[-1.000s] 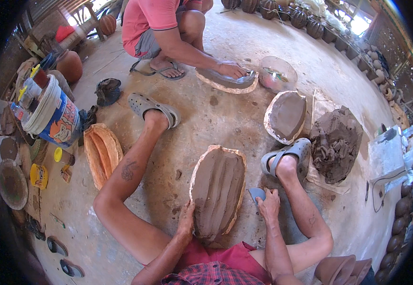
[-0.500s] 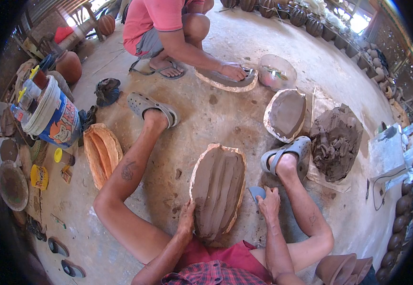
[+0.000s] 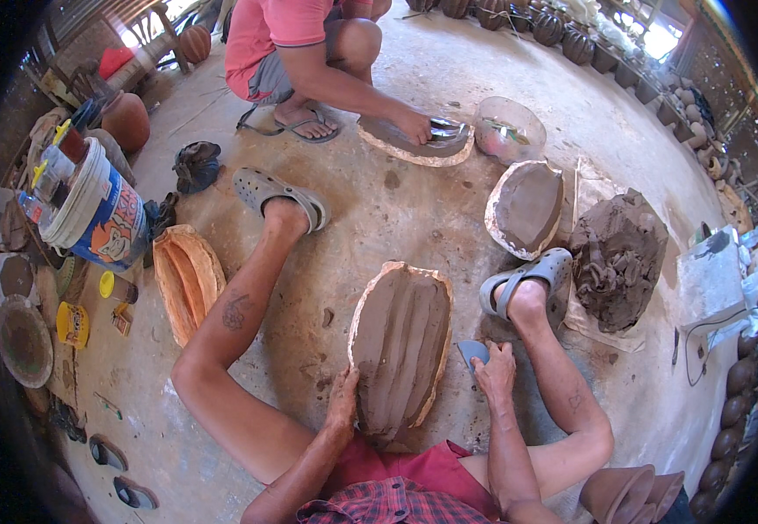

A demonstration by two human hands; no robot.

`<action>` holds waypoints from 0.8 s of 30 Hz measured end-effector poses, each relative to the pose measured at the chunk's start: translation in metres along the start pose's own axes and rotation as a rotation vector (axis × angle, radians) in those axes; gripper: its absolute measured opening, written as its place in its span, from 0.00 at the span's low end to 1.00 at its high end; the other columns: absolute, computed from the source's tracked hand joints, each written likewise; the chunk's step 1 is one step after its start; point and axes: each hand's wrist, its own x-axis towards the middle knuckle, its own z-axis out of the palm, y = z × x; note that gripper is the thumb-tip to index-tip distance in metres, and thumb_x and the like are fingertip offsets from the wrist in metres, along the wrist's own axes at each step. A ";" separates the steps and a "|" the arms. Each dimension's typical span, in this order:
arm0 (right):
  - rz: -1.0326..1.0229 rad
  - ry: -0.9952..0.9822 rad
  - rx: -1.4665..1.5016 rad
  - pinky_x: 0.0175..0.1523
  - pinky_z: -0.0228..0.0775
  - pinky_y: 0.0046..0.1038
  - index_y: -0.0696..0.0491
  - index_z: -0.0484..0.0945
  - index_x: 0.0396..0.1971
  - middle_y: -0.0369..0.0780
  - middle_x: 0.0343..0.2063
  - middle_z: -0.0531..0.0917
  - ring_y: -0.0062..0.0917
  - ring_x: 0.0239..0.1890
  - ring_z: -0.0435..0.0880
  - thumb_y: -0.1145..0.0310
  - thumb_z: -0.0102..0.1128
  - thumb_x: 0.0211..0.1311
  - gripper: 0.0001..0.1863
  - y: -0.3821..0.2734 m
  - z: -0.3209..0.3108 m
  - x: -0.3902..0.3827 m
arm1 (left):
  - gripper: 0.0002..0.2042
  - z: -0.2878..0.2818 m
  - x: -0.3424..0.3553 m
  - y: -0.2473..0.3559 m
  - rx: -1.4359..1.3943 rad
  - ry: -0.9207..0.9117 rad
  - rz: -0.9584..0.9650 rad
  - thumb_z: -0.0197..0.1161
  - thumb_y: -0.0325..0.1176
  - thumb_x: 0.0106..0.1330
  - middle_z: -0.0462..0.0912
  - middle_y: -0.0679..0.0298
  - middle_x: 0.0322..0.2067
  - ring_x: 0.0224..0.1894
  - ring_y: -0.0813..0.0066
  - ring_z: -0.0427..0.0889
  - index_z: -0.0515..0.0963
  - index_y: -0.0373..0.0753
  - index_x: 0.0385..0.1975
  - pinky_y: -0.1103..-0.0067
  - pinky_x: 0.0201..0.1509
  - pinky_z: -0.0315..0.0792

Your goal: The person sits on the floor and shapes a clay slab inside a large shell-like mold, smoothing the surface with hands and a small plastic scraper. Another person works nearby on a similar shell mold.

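Observation:
Between my legs lies a long oval plaster mould point(image 3: 402, 345) with ridged wet brown clay pressed inside its pale rim. My left hand point(image 3: 342, 400) grips the mould's near left edge, fingers mostly hidden against its side. To the right of the mould, my right hand point(image 3: 497, 371) is closed round a flat blue-grey scraper point(image 3: 473, 355), held just above the floor and apart from the clay. Beyond my right foot sits a smaller clay-filled mould point(image 3: 524, 210), and beside it a big lump of dark clay point(image 3: 619, 260) rests on a pale sheet.
A squatting co-worker's hand point(image 3: 414, 127) works at another clay-lined mould point(image 3: 418, 155), next to a clear tub point(image 3: 510, 131). An orange-toned hollow mould point(image 3: 188, 284) lies beside my left leg. A white and blue bucket point(image 3: 99, 210) stands at left; brown pots point(image 3: 619, 493) sit near right.
The co-worker's hand has shifted left over the far mould, uncovering a shiny object there. My hands, the near mould and the scraper have barely moved.

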 end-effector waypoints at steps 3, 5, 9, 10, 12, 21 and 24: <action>0.002 -0.005 -0.001 0.68 0.74 0.45 0.56 0.83 0.64 0.52 0.57 0.80 0.49 0.60 0.82 0.63 0.78 0.59 0.33 0.000 0.000 0.000 | 0.30 0.000 0.001 -0.001 0.036 0.019 0.011 0.52 0.49 0.84 0.73 0.56 0.73 0.73 0.61 0.72 0.67 0.36 0.77 0.66 0.77 0.66; -0.002 -0.006 -0.002 0.68 0.74 0.45 0.56 0.83 0.64 0.52 0.57 0.80 0.50 0.60 0.82 0.63 0.78 0.59 0.33 -0.001 0.000 0.000 | 0.30 -0.001 0.002 -0.001 0.071 0.036 0.017 0.52 0.48 0.84 0.73 0.56 0.73 0.73 0.61 0.72 0.67 0.36 0.77 0.66 0.77 0.66; -0.010 0.000 -0.011 0.68 0.74 0.44 0.57 0.83 0.64 0.52 0.57 0.80 0.49 0.60 0.82 0.63 0.78 0.59 0.32 -0.001 0.000 -0.001 | 0.30 -0.002 0.000 -0.002 0.078 0.042 0.017 0.53 0.48 0.84 0.72 0.57 0.74 0.74 0.62 0.71 0.67 0.36 0.78 0.66 0.78 0.65; -0.005 0.000 -0.020 0.68 0.74 0.44 0.57 0.83 0.64 0.52 0.57 0.80 0.49 0.60 0.82 0.63 0.78 0.59 0.32 -0.001 0.000 -0.001 | 0.30 -0.002 0.000 -0.002 0.072 0.040 0.016 0.53 0.48 0.84 0.72 0.57 0.74 0.74 0.62 0.71 0.67 0.36 0.78 0.67 0.78 0.65; -0.011 -0.003 -0.016 0.68 0.74 0.44 0.57 0.83 0.64 0.52 0.57 0.80 0.49 0.60 0.82 0.63 0.78 0.59 0.33 0.000 0.000 0.000 | 0.31 -0.002 0.000 -0.003 0.042 0.031 0.014 0.53 0.49 0.83 0.71 0.57 0.75 0.75 0.62 0.70 0.67 0.36 0.78 0.67 0.78 0.64; -0.039 0.024 0.000 0.64 0.76 0.45 0.57 0.84 0.62 0.51 0.54 0.79 0.50 0.57 0.81 0.63 0.79 0.58 0.32 0.006 0.007 0.001 | 0.31 -0.009 0.007 -0.010 0.201 0.075 0.055 0.54 0.50 0.83 0.73 0.56 0.74 0.74 0.63 0.71 0.69 0.35 0.77 0.67 0.78 0.64; -0.037 0.022 0.004 0.64 0.76 0.46 0.57 0.84 0.62 0.51 0.54 0.79 0.51 0.57 0.81 0.63 0.78 0.58 0.32 0.007 0.007 0.001 | 0.31 -0.007 0.005 -0.009 0.193 0.071 0.053 0.53 0.49 0.82 0.71 0.54 0.75 0.76 0.63 0.68 0.69 0.35 0.77 0.68 0.80 0.59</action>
